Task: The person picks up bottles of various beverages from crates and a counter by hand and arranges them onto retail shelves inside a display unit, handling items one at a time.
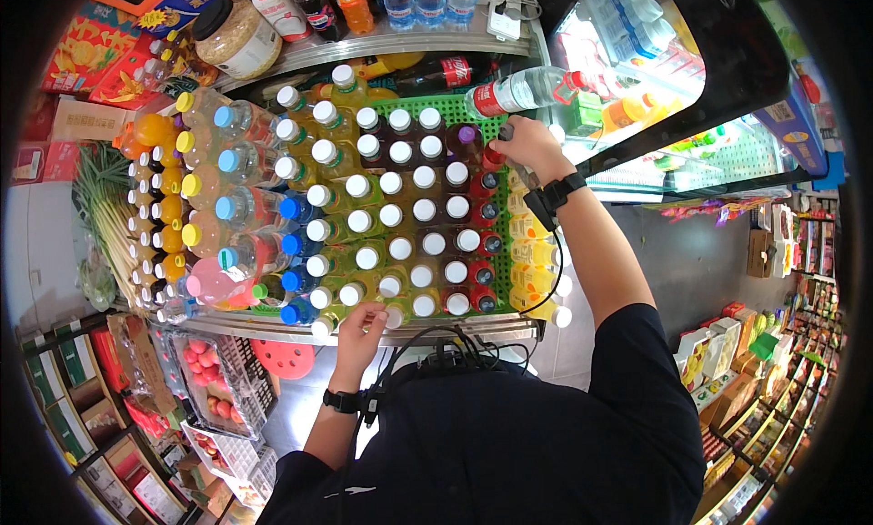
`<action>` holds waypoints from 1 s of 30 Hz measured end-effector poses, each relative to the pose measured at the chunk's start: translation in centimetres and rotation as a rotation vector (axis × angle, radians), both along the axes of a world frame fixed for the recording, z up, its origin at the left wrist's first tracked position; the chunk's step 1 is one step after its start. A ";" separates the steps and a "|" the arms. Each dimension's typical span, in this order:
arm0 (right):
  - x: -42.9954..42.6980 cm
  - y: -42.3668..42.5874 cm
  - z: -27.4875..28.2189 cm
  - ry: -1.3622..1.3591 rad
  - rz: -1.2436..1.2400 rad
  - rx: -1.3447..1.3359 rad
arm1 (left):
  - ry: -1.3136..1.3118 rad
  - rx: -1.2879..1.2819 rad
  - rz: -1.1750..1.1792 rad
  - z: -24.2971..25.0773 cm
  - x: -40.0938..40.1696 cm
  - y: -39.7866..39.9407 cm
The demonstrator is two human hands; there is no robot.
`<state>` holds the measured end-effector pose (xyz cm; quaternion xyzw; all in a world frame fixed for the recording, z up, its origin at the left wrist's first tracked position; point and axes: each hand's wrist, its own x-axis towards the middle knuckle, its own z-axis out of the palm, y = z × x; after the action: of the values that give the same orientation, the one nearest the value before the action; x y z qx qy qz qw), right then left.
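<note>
Rows of drink bottles stand before me on a metal-edged display. My right hand point(535, 150) reaches to the far right of the rows, its fingers closed around the dark top of a red bottle point(492, 158). Behind that hand, a large clear bottle point(518, 92) with a red label and red cap lies on its side. My left hand point(360, 334) is at the near edge, thumb and fingertips at a white-capped bottle of yellow-green drink point(393, 317); whether they grip its cap is unclear. Dark drinks with white caps point(433, 244) and a purple-capped bottle point(466, 135) stand between the hands.
A green plastic crate point(503, 266) borders the bottles, with yellow bottles point(535, 252) along its right side. A lit display fridge point(631, 122) stands right. Scallions point(102, 204) lie left; a crate of packed red fruit point(211, 375) is lower left. A cable hangs from my right wrist.
</note>
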<state>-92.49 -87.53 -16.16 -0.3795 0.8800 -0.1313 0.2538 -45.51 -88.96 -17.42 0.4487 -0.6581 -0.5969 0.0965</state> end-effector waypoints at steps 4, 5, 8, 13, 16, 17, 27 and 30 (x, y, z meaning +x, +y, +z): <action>0.4 -0.1 1.4 0.027 -0.009 -0.034 | 0.002 0.007 0.001 -0.3 0.2 -0.1; 0.5 0.0 1.8 0.041 0.011 -0.052 | 0.002 0.006 -0.002 -0.3 0.2 0.0; 0.0 0.7 1.4 0.074 0.002 -0.112 | 0.006 0.004 -0.019 -0.2 0.0 -0.2; 0.0 0.9 1.8 0.095 -0.012 -0.080 | 0.007 -0.002 -0.018 -0.4 0.1 -0.2; 0.3 1.0 2.3 0.100 -0.021 -0.050 | 0.004 -0.006 -0.004 0.0 0.2 -0.1; 0.4 1.0 2.5 0.101 -0.021 -0.020 | 0.003 -0.008 -0.008 0.0 0.3 -0.1; 0.6 1.8 2.1 0.114 -0.034 -0.062 | 0.007 -0.040 0.005 0.2 1.0 0.6; 0.5 2.0 1.6 0.116 -0.014 -0.109 | 0.010 -0.044 -0.006 0.3 1.2 0.7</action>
<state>-91.95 -85.49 -14.55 -0.3937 0.8873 -0.1585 0.1803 -44.26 -88.25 -17.15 0.4414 -0.6718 -0.5850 0.1079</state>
